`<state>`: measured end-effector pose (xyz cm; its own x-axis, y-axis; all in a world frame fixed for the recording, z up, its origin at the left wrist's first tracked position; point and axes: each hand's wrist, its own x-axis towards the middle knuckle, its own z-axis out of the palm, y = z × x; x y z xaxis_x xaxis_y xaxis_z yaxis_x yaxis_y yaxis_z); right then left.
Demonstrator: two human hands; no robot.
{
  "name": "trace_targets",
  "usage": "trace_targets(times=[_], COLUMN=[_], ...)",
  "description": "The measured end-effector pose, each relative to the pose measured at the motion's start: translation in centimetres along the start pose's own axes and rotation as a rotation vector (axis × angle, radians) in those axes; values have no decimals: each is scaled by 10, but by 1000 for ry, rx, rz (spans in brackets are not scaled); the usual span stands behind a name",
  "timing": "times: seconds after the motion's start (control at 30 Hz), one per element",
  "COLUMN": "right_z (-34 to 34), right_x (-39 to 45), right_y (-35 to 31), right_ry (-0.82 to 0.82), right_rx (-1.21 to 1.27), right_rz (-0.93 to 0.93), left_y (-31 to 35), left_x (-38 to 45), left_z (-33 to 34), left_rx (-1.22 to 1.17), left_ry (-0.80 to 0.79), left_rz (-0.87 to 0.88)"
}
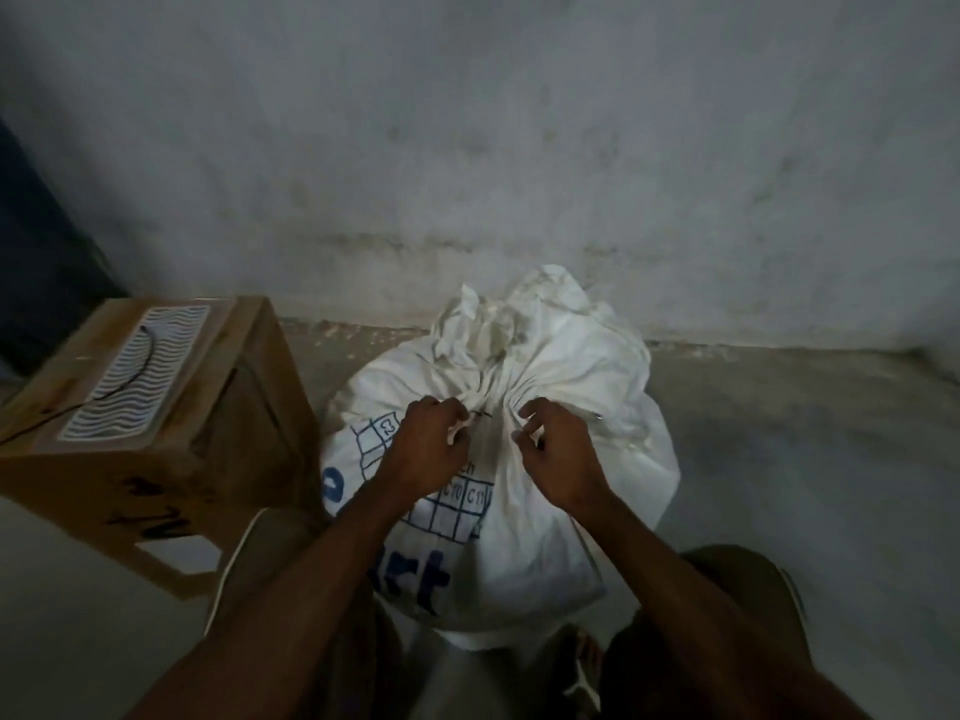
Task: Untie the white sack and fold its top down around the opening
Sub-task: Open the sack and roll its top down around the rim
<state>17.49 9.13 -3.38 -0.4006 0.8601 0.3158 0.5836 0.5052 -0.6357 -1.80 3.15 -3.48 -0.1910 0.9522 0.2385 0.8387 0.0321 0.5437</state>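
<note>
A full white sack (561, 511) with blue printing stands on the floor between my knees, close to the wall. Its neck is gathered tight, and a crumpled tuft of cloth (524, 314) sticks up above the tie (485, 413). My left hand (423, 452) pinches a white end of the tie at the left of the neck. My right hand (558, 454) has its fingers curled into the gathered cloth at the right of the neck. The knot itself is small and partly hidden by my fingers.
A taped cardboard box (156, 433) stands just left of the sack. The stained grey wall (519, 148) rises right behind the sack. Bare concrete floor (805, 459) stretches to the right. My knees and a sandalled foot (584, 667) flank the sack's base.
</note>
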Motion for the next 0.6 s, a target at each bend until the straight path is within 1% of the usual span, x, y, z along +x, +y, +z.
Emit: trace_targets(times=[0.1,0.27,0.47,0.6], right_z=[0,12,32,40], right_x=[-10,16,40,53], right_y=[27,41,43,38], right_ry=[-5,42,-12,6], right_rx=[7,73,-21,-163], right_rz=[45,65,126,206], left_y=[6,2,-7,-2], left_x=[12,27,41,56], left_z=[14,29,38,38], left_rx=[9,20,-1,38], left_ry=[-50,-77,-88,-86], left_rz=[10,-2,32,-32])
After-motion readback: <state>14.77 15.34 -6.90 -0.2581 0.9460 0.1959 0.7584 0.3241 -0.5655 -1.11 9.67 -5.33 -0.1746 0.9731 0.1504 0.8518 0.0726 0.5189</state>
